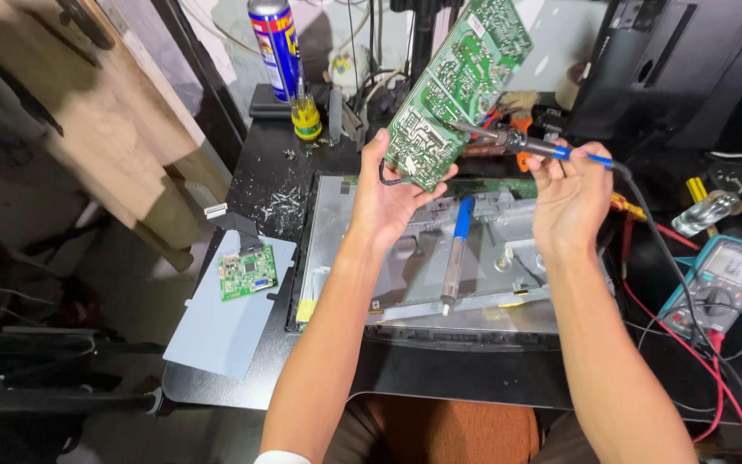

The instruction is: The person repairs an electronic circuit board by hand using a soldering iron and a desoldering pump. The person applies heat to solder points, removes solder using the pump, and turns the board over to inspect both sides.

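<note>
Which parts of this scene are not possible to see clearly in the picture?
Head view only:
- Soldering iron tip: too small to tell whether it touches the green circuit board.
- Board's far face: turned away.
- Left hand palm: hidden behind the hand itself.
- Multimeter screen: too small.
- Spray can top: cut off.

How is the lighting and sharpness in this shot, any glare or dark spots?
Head view: bright, even light on the large green circuit board and both hands, left hand and right hand; mild sheen on the grey metal panel; left edge and lower corners fall into deep shadow; focus is sharp, with slight wide-angle stretching at edges.
</note>
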